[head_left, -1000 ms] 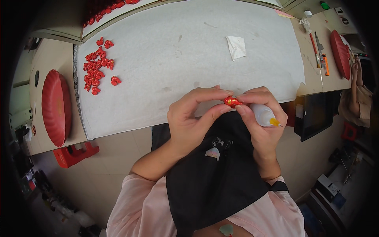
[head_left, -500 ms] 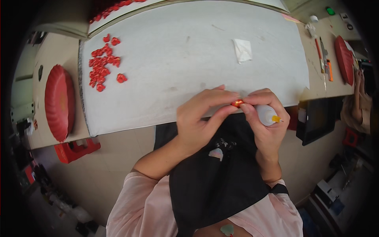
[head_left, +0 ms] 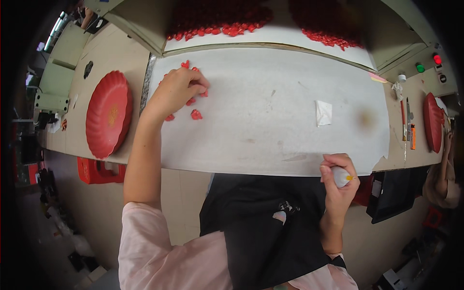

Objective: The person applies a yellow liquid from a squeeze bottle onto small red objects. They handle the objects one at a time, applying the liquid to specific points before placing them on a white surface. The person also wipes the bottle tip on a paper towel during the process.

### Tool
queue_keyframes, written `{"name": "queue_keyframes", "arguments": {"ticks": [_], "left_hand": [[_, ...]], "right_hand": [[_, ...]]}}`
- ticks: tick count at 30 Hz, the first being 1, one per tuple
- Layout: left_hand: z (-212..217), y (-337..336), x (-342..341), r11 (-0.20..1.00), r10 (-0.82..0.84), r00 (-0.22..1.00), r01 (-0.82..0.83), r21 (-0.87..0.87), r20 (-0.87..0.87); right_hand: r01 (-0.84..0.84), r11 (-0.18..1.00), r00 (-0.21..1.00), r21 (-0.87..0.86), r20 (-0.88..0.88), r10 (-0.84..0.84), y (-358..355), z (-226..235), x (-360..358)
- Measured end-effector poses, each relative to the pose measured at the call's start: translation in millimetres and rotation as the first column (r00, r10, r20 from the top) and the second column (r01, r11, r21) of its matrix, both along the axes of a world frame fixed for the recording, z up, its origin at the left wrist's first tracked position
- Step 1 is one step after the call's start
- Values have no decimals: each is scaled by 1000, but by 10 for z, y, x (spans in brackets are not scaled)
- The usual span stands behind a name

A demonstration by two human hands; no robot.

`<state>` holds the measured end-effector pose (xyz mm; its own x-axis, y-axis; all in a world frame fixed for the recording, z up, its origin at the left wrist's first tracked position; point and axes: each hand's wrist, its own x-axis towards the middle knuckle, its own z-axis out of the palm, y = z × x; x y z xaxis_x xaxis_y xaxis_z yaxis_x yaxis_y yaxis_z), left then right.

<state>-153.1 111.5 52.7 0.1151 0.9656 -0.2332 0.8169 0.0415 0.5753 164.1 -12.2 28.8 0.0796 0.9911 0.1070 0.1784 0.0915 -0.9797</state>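
Observation:
My left hand (head_left: 180, 88) reaches over a group of small shiny red pieces on the white work sheet (head_left: 251, 113). Its thumb and fingers are closed on a small red piece (head_left: 204, 93), which shows just below the fingertips. Part of the group is hidden under the hand; one red piece (head_left: 195, 114) lies apart, nearer to me. At the sheet's front edge, on the right, my right hand (head_left: 336, 181) wraps round a small white squeeze bottle (head_left: 340, 176) with a yellow tip. That tip points to the right, away from the sheet.
A folded white paper (head_left: 324, 113) lies right of centre. Behind the sheet, an open-fronted box holds many red pieces (head_left: 232, 30). Red scalloped trays stand left (head_left: 107, 116) and right (head_left: 431, 123). Slim tools (head_left: 406, 118) lie at right. A black tray (head_left: 394, 195) sits below the table edge.
My hands have parted. The left has moved from the red piece held before me to the group at the far left; the right keeps the bottle. The view has shifted, showing more of the box.

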Motion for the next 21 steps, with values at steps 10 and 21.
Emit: {"name": "queue_keyframes", "arguments": {"ticks": [10, 21], "left_hand": [[58, 1172, 643, 852, -109, 984, 166, 497, -142], [162, 1742, 1377, 966, 28, 966, 40, 255, -258]], "right_hand": [[-14, 999, 999, 35, 36, 12, 169, -61, 157], [-11, 999, 995, 38, 99, 7, 173, -97, 324]]}}
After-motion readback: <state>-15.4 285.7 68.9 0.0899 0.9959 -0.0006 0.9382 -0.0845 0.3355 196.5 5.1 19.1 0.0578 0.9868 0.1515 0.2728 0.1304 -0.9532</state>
